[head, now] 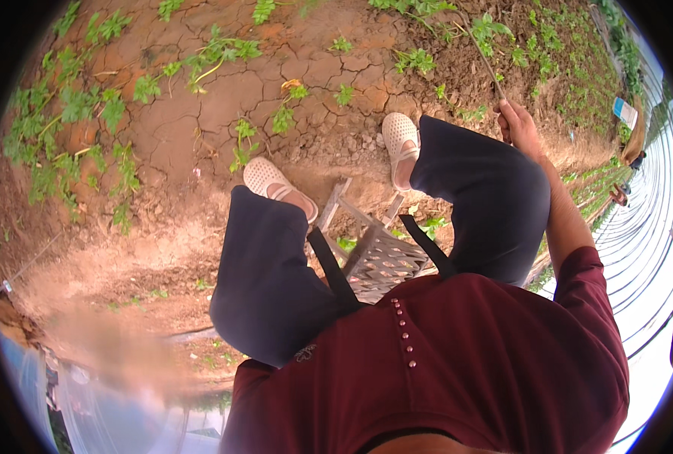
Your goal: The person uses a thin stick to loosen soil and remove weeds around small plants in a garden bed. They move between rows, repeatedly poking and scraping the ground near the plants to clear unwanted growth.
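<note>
My right hand (519, 126) is beyond my right knee with its fingers closed around the near end of a thin brown stick (482, 57). The stick slants away from me over tilled soil, its far part among green leafy plants (487, 28). My left hand is out of view. Before me lies cracked brown soil (314, 62) with scattered small leafy plants (284, 119). A denser cluster of plants (78, 105) grows at the left. My feet, in beige perforated clogs (268, 177), are planted apart on the soil.
Between my legs is a low folding stool (384, 261) with a woven seat. A thin cord (33, 264) runs above the ground at far left. At far right are a blue-and-white package (625, 112), plant rows and a hooped film tunnel (643, 244). Translucent sheeting (115, 414) hangs at lower left.
</note>
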A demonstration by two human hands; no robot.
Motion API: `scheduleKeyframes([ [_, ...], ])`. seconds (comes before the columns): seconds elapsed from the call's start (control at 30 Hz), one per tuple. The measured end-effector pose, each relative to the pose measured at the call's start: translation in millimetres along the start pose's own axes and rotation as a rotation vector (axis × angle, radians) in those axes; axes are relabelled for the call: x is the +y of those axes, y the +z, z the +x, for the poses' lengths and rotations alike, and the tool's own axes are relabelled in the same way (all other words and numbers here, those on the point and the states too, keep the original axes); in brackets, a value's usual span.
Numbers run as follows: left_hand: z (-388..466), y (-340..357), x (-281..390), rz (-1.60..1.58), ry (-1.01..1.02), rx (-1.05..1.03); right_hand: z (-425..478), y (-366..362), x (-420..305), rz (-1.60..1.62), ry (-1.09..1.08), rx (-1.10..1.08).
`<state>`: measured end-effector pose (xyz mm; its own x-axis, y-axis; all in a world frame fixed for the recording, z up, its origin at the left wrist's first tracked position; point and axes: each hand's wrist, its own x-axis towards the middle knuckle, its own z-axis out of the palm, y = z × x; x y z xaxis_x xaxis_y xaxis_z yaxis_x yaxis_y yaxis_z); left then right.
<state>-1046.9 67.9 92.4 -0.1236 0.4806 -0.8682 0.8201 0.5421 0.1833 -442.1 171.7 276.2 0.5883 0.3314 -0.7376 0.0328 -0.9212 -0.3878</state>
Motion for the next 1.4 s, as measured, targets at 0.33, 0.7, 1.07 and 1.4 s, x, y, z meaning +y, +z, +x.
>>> scheduleKeyframes([
  [0.33,66.3,-46.5,16.1,-0.168,0.084,0.344,43.7,39.5,-16.1,0.074,-0.301,-0.059],
  [0.7,-83.9,-199.7,65.6,-0.052,0.276,0.724,115.6,129.8,187.7,-0.12,-0.385,-0.015],
  [1.07,-207.9,-213.1,172.4,0.29,0.576,0.836,198.1,197.2,165.8,0.02,-0.336,-0.137],
  [1.4,-203.7,-204.9,181.7,0.169,0.608,0.801,134.0,180.6,239.5,0.075,-0.315,-0.206],
])
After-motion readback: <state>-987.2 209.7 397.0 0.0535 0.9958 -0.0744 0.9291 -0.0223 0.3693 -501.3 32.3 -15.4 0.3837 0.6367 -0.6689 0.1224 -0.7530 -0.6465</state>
